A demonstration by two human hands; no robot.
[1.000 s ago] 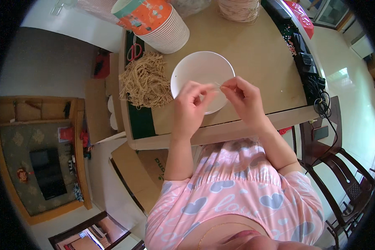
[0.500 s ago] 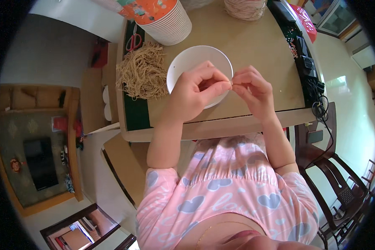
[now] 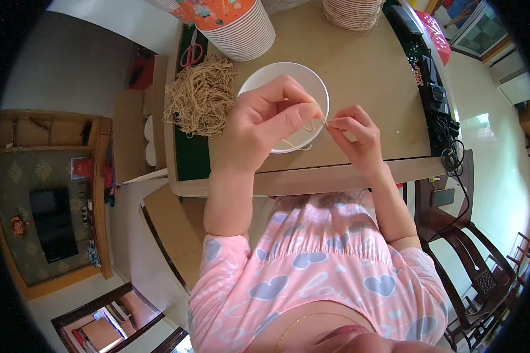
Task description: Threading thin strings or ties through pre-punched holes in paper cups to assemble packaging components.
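Note:
Above a white bowl [image 3: 294, 72], my left hand [image 3: 264, 123] pinches a thin beige string [image 3: 297, 146] between thumb and forefinger. My right hand [image 3: 359, 140] is closed in a fingertip pinch on the same string, just right of the left fingers. Part of the string loops and hangs loose in front of the bowl. The left hand hides much of the bowl's inside. A tangled heap of beige strings [image 3: 200, 99] lies left of the bowl. Red-handled scissors [image 3: 192, 54] rest behind the heap.
A tall stack of orange and white paper tubs [image 3: 241, 36] stands behind the bowl. Another stack of rings or rims [image 3: 352, 15] is at the far edge. Black devices and cables [image 3: 439, 100] line the right side. A cardboard box [image 3: 132, 132] stands at the left, a dark wooden chair [image 3: 480, 259] at the right.
My fingertips have drawn slightly apart, and the string now shows between them with a loose loop below. My left hand has turned and risen a little. The view has shifted slightly.

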